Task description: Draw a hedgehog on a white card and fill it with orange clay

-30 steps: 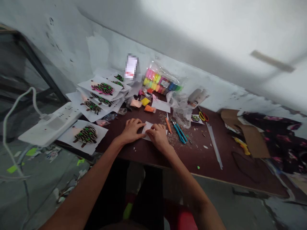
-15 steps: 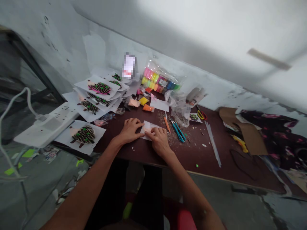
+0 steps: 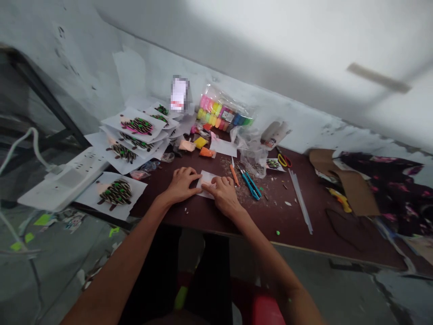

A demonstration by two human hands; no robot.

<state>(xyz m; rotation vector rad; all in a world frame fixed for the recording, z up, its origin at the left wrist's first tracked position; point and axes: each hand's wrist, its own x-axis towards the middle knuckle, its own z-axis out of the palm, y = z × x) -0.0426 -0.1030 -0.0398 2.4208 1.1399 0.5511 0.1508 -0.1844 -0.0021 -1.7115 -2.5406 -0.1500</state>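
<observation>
A small sheet of white paper [image 3: 204, 175] lies on the dark table in front of me, with a patch of pale pink clay [image 3: 209, 185] on it. My left hand [image 3: 183, 184] rests at the sheet's left side, thumb and forefinger apart and touching its edge. From the right, my right hand [image 3: 223, 194] reaches over the paper; its forefinger stretches out and presses on the clay, which it partly hides. The other right fingers are bent. Just right of that hand lie an orange-handled craft knife [image 3: 234, 175] and teal-handled cutters [image 3: 251, 186].
Hedgehog pictures on paper [image 3: 138, 124] are stacked at the left, beside a white power strip [image 3: 64, 178]. Behind stand a phone [image 3: 179, 95] and a bag of coloured clay [image 3: 225, 113]. Scissors [image 3: 284, 160], clear glue sticks [image 3: 300, 201] and a yellow glue gun [image 3: 340, 199] lie rightward.
The camera view has shifted slightly. My right forefinger has moved a little on the clay; both hands otherwise stay in place on the paper.
</observation>
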